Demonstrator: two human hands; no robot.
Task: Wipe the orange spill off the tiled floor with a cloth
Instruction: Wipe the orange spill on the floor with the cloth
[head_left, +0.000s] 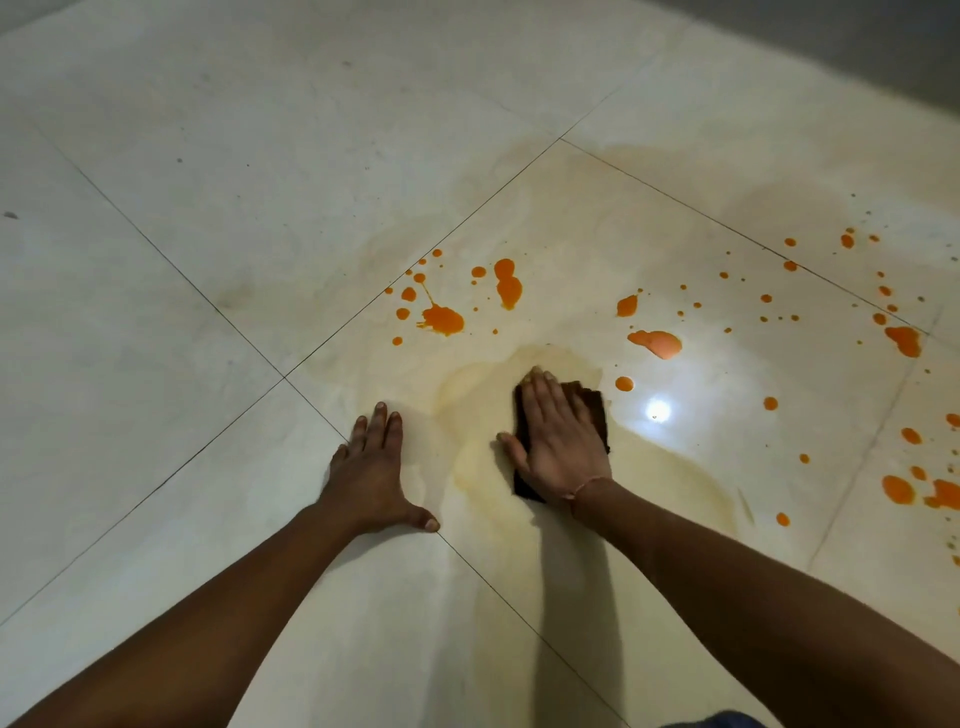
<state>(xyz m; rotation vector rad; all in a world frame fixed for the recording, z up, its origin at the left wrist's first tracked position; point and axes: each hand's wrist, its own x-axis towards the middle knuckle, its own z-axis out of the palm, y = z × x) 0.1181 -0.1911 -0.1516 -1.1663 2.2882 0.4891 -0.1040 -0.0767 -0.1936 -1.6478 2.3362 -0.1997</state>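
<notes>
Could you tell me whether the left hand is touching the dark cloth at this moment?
Apart. The head view shows the left hand flat on bare tile, with a strip of smeared floor between it and the dark cloth, which lies under the right hand.

Pale tiled floor (218, 218), orange spill (441, 318); dark cloth (595, 410), both palms flat

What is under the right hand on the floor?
Under the right hand lies a dark cloth, pressed flat on the tiled floor. Its edges show beyond the fingers and wrist. Whether orange spill remains beneath the cloth cannot be seen, because it is covered.
</notes>
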